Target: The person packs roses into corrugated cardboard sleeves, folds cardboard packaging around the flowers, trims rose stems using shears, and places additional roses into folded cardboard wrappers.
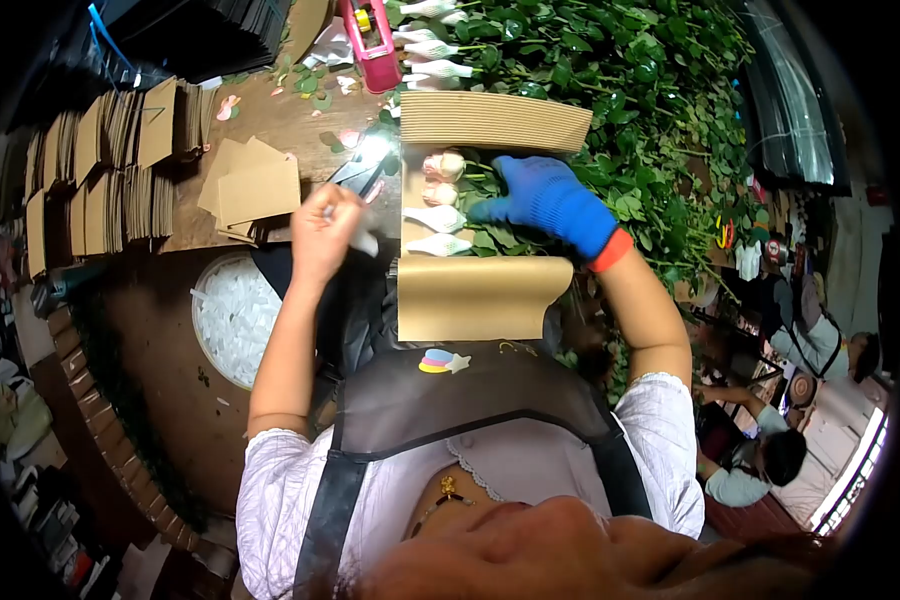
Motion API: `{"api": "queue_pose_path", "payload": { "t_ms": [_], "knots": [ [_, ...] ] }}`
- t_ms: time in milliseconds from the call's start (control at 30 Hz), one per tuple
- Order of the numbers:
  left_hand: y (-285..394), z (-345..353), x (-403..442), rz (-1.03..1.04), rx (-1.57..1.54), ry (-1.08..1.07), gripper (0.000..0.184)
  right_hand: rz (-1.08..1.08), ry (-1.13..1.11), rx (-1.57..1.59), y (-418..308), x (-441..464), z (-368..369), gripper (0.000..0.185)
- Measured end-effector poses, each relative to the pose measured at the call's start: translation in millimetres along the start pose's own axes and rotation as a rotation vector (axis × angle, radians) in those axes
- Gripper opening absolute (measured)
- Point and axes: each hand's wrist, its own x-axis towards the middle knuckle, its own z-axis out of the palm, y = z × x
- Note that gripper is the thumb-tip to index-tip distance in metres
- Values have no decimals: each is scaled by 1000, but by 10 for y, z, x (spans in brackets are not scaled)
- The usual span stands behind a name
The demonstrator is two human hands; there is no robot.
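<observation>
My left hand point(328, 225), bare, is closed in front of my chest at the table edge. A small blurred white thing point(365, 242) shows beside its fingers; I cannot make out what it is. My right hand point(550, 200), in a blue glove with an orange cuff, lies over the stems with thumb and fingers apart. Just left of it, pale pink roses point(443, 165) and white-netted buds point(437, 219) rest on brown cardboard. Corrugated cardboard point(490, 120) stands behind them, and a smooth brown flap point(480, 298) extends toward my apron.
Loose cardboard pieces point(258, 195) and packed cardboard stacks point(155, 125) are on the left. A pink tape dispenser point(372, 45) sits at the back. Leafy stems point(630, 90) cover the right side. A round tub point(235, 318) of white pieces is lower left; another person point(760, 455) is far right.
</observation>
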Motion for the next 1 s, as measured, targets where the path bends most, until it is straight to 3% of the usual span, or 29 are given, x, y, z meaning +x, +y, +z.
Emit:
{"api": "queue_pose_path", "payload": {
  "t_ms": [33, 67, 100, 167, 267, 500, 567, 667, 700, 767, 833, 900, 1000],
  "knots": [
    [52, 15, -41, -200, 68, -110, 24, 20, -33, -55, -33, 3, 18, 76],
    [-152, 85, 30, -14, 289, -111, 30, 42, -67, -109, -95, -26, 46, 79],
    [-73, 281, -4, 120, 274, -54, 33, 65, -99, -162, -179, -45, 54, 82],
    [-56, 448, -12, 34, 318, -241, 34, 128, -104, -216, -286, 1, 160, 83],
    [-175, 446, -20, 72, 363, -366, 32, 198, -99, -247, -353, 29, 245, 75],
    [-332, 399, -199, -47, -41, -57, 24, 182, -105, -228, -336, 27, 215, 76],
    [-191, 239, -66, 277, -20, 168, 24, 116, -56, -209, -245, -60, 186, 77],
    [-297, -127, -149, -23, 38, -166, 28, 149, 90, -178, -206, -305, -45, 63],
    [-118, -123, -141, -215, 171, -248, 34, 79, 155, -115, -215, -366, -82, 54],
    [-10, 54, -144, -6, 275, -250, 38, -61, 277, 17, -259, -474, -151, 39],
    [90, 115, -34, -98, 414, -584, 37, -248, 143, 140, -357, -461, -139, 29],
    [85, 196, 49, -43, 491, -728, 32, -283, -24, -17, -327, -348, 79, 27],
    [50, 310, -7, -164, 166, -615, 32, -240, -136, -130, -365, -252, 198, 26]
  ]
}}
